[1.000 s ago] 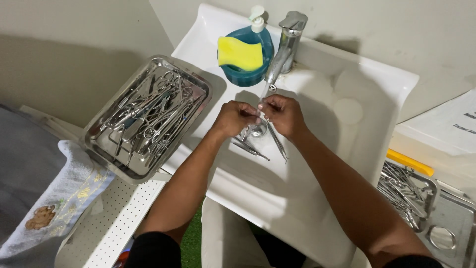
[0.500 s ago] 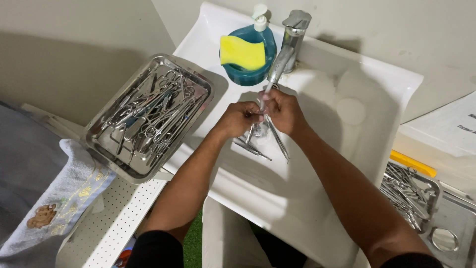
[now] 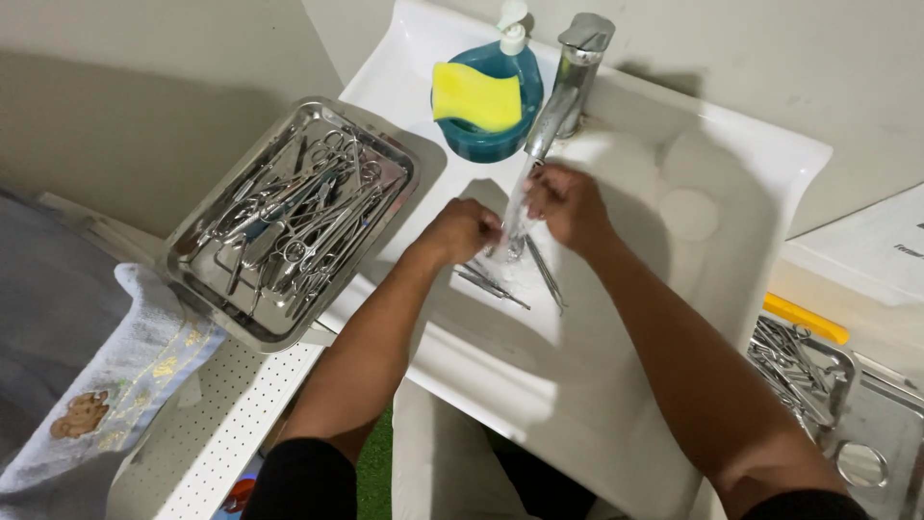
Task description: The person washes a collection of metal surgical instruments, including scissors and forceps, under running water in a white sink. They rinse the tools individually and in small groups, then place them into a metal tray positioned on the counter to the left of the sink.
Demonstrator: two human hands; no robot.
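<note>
- Hands meet under the running water (image 3: pixel 515 217) from the chrome faucet (image 3: pixel 570 82), over the white sink (image 3: pixel 616 366).
- Left hand (image 3: pixel 464 231) is closed on thin metal surgical instruments (image 3: pixel 496 281) that stick out below its fingers.
- Right hand (image 3: pixel 568 205) pinches a slim instrument (image 3: pixel 545 273) whose tip points down toward the basin.
- Beyond the hands, a yellow sponge (image 3: pixel 474 95) lies on a blue soap dispenser (image 3: pixel 499 101).
- Left of the left hand sits a steel tray (image 3: pixel 210 299) full of scissors and clamps (image 3: pixel 298 217).
</note>
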